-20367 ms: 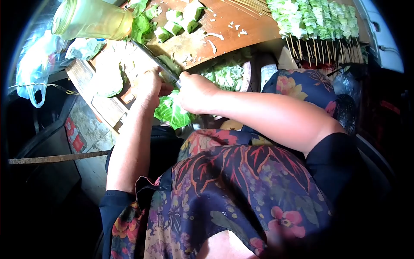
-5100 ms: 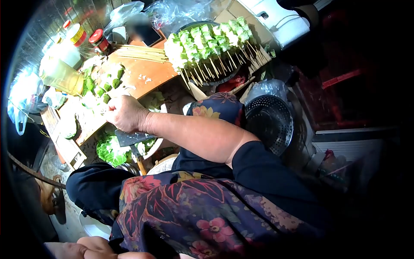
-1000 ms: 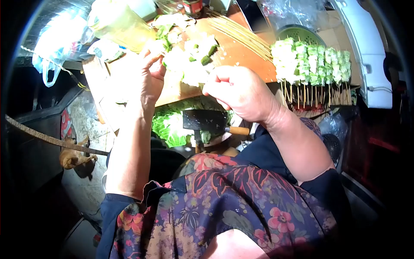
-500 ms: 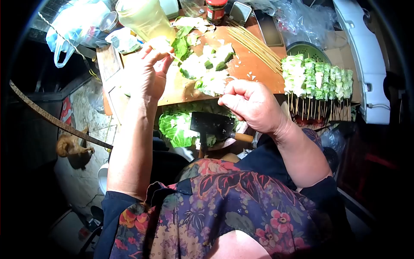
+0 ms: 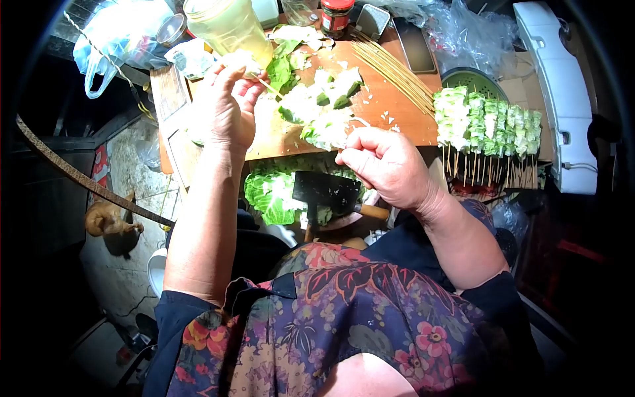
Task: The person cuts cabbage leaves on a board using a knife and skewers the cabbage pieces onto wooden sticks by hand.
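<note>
My left hand (image 5: 231, 109) is raised over the left part of the board, fingers closed round a pale leaf piece (image 5: 242, 62), washed out by glare. A thin wooden skewer (image 5: 270, 87) slants down from these fingers toward my right hand (image 5: 389, 162); its middle is lost against bright leaves. Thumb and forefinger of the right hand are pinched together in line with that skewer, near the board's front edge. Between and beyond the hands lie cut green leaves (image 5: 324, 126) and dark green chunks (image 5: 341, 102) on the wooden board (image 5: 383, 86).
Loose skewers (image 5: 397, 76) lie at the back right. Finished leaf skewers (image 5: 486, 122) rest in a row beside a green colander (image 5: 473, 79). Below the board, a cleaver (image 5: 324, 188) lies over leaves (image 5: 271, 198). A yellowish container (image 5: 231, 26) and red-lidded jar (image 5: 336, 18) stand behind.
Both hands hold nearly the same pose. The left fingers have shifted slightly at the leaf piece. The whole view has moved a little.
</note>
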`<state>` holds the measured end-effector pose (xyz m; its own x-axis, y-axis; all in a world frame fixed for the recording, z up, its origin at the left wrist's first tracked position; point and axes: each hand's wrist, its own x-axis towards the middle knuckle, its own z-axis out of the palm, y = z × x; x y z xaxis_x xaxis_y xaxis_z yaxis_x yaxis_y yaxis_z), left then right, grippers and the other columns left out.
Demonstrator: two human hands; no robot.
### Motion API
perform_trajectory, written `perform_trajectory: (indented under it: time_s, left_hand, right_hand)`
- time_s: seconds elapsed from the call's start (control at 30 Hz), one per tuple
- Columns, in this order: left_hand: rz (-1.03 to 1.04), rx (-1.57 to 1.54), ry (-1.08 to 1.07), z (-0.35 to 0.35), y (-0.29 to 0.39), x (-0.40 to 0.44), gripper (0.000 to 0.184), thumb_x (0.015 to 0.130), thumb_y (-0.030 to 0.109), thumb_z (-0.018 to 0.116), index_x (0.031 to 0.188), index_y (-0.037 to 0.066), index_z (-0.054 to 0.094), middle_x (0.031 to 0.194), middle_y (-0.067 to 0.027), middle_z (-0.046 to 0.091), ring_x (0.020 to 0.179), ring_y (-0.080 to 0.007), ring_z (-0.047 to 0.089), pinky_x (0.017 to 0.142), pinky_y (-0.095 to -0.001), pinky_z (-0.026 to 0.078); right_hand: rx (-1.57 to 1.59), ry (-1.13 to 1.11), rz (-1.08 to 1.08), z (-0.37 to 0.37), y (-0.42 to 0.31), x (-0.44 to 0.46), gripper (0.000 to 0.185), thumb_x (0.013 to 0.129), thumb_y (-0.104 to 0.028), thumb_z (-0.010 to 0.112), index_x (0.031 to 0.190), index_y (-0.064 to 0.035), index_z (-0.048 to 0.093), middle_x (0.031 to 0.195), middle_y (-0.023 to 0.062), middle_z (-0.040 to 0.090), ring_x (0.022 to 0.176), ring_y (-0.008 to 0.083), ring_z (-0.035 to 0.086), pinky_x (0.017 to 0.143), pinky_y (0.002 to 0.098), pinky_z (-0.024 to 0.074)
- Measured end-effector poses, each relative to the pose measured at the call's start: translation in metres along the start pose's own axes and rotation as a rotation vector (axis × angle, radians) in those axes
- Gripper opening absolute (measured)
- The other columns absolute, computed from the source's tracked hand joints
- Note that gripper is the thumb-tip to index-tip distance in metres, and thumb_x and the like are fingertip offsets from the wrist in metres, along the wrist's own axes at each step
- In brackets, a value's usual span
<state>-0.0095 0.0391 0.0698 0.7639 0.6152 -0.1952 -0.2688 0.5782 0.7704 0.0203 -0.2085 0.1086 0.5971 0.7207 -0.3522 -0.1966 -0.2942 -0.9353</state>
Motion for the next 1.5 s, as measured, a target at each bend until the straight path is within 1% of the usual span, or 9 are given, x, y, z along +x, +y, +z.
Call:
perform_trajectory:
  time_s: [0.1,0.23,0.3,0.53,0.93,1.1,1.23,1.3,1.5]
  left_hand:
    - [0.008,0.046,0.035,0.002,-0.001,-0.001,0.024,0.082,0.008,0.06,0.104,0.001,0.054,0.09,-0.0111,0.061,0.081,-0.0244,0.062,0.077,-0.0359,0.053]
    - [-0.02,0.024,0.003,-0.005,-0.006,0.005,0.02,0.083,0.01,0.059,0.1,0.002,0.055,0.084,-0.0107,0.061,0.08,-0.0247,0.063,0.075,-0.0357,0.055]
    - [-0.072,-0.026,0.079,-0.008,-0.007,0.008,0.02,0.083,0.012,0.058,0.099,0.001,0.055,0.081,-0.0106,0.062,0.081,-0.0253,0.063,0.073,-0.0353,0.057]
    - [-0.09,-0.037,0.126,-0.004,-0.006,0.006,0.021,0.083,0.013,0.059,0.099,-0.001,0.055,0.086,-0.0112,0.062,0.081,-0.0252,0.064,0.071,-0.034,0.058]
    - [-0.042,0.06,-0.006,-0.001,-0.004,0.002,0.016,0.083,0.012,0.059,0.095,0.002,0.059,0.087,-0.0081,0.062,0.078,-0.0208,0.064,0.071,-0.0342,0.055]
    - [-0.01,0.067,0.016,0.002,-0.005,-0.001,0.02,0.082,0.01,0.061,0.1,0.003,0.06,0.091,-0.0074,0.06,0.08,-0.0219,0.063,0.073,-0.0371,0.055]
    - [0.004,0.068,0.048,0.0,-0.007,0.002,0.021,0.083,0.01,0.061,0.102,0.003,0.059,0.095,-0.008,0.06,0.082,-0.0234,0.063,0.074,-0.037,0.055]
    - [0.008,0.057,0.05,-0.003,-0.008,0.004,0.021,0.084,0.01,0.06,0.103,0.002,0.058,0.096,-0.0089,0.06,0.082,-0.0246,0.063,0.074,-0.0368,0.056]
    - [0.006,0.045,0.057,0.005,-0.006,-0.002,0.021,0.085,0.009,0.06,0.103,0.0,0.058,0.098,-0.0112,0.061,0.083,-0.0262,0.065,0.074,-0.0342,0.056]
  right_hand:
    - [0.038,-0.005,-0.053,0.001,0.0,-0.001,0.013,0.086,-0.014,0.059,0.08,-0.0025,0.061,0.06,-0.0052,0.047,0.055,0.0033,0.041,0.052,0.0223,0.0365]
    - [0.027,-0.001,-0.038,0.0,-0.001,-0.003,0.013,0.087,-0.013,0.058,0.081,-0.0022,0.061,0.061,-0.0054,0.047,0.055,0.0029,0.04,0.052,0.0218,0.0354]
    - [0.047,-0.007,-0.027,0.0,-0.001,-0.003,0.013,0.087,-0.013,0.058,0.08,-0.0018,0.061,0.062,-0.0049,0.047,0.055,0.0029,0.04,0.052,0.0219,0.0359]
    - [0.036,0.004,-0.026,0.0,0.0,-0.002,0.014,0.087,-0.013,0.058,0.081,-0.0012,0.061,0.062,-0.0043,0.049,0.056,0.0031,0.043,0.052,0.0223,0.038]
    - [0.027,-0.004,-0.028,-0.001,-0.002,-0.004,0.014,0.088,-0.014,0.058,0.082,-0.0012,0.061,0.062,-0.004,0.05,0.056,0.0028,0.044,0.052,0.0219,0.038]
    - [0.075,-0.002,-0.054,-0.002,0.001,-0.004,0.014,0.088,-0.013,0.057,0.081,-0.0019,0.06,0.061,-0.0055,0.048,0.054,0.0015,0.042,0.05,0.0208,0.0353]
    - [0.068,-0.026,-0.044,-0.003,0.001,-0.006,0.013,0.088,-0.013,0.057,0.081,-0.0024,0.06,0.059,-0.0064,0.046,0.053,0.0013,0.041,0.049,0.021,0.034]
    - [0.038,-0.067,-0.038,-0.004,0.001,-0.006,0.015,0.093,-0.012,0.053,0.09,0.0011,0.059,0.062,-0.0051,0.048,0.05,0.0014,0.041,0.046,0.0172,0.0341]
    - [0.05,-0.068,-0.023,-0.005,0.004,-0.006,0.015,0.093,-0.013,0.053,0.089,0.0007,0.059,0.063,-0.0052,0.048,0.051,0.001,0.042,0.047,0.0169,0.036]
